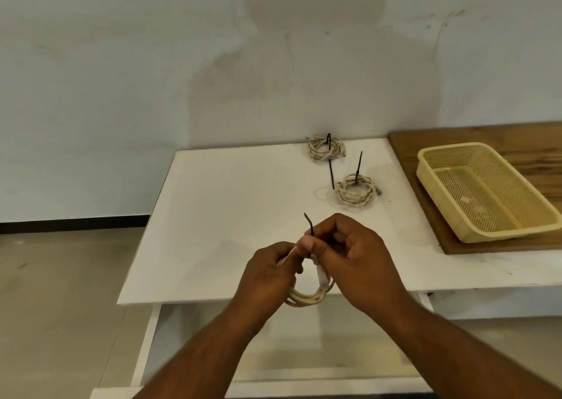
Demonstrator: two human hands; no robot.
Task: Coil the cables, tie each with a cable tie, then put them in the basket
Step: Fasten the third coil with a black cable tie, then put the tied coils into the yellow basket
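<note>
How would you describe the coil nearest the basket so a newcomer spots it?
Start at the white table, right side, by the yellow basket. Of two coils lying there, it is the front coil: its black tie stands upright, while the back coil has its tie trailing onto the table.

Held close together, the left grip (pixel 270 272) curls round the cable coil (pixel 307 299) while the right grip (pixel 359 255) pinches the cable tie (pixel 308 222).
</note>
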